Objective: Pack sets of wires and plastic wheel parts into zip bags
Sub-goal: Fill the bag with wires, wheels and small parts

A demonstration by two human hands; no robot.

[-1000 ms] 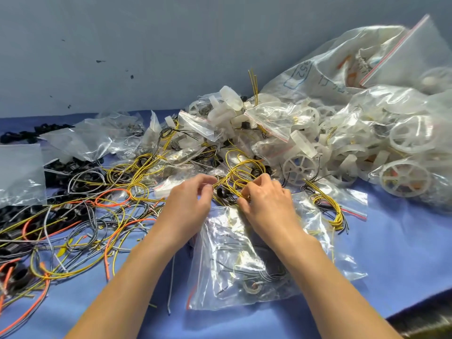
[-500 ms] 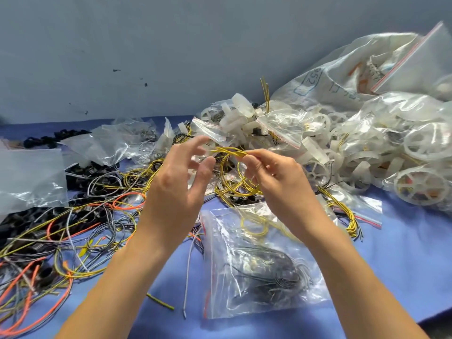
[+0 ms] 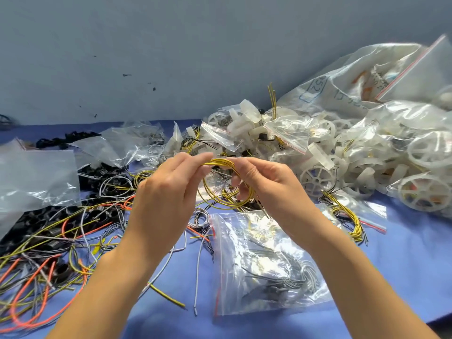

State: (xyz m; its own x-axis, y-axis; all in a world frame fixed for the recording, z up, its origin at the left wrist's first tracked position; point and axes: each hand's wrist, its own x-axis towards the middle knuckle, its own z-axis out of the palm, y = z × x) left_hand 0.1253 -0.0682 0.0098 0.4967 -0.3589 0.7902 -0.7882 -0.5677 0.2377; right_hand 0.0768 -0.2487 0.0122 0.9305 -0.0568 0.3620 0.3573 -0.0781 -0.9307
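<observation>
At lower left, a tangle of orange, yellow and grey loose wires on the blue table, not being handled. Left of centre, left hand raised well off the tabletop, down at the bag mouth a second ago; now pinching the top of a yellow wire coil between thumb and fingertips. Just right of that, right hand likewise lifted, fingers curled round the coil's other side. Coil now in the air between both hands, pulled free of the pile, above the zip bag lying flat at lower centre with grey wires already inside. Probably being looped tidy before going in. At far right, bagged white wheel parts, none yet taken for this set.
</observation>
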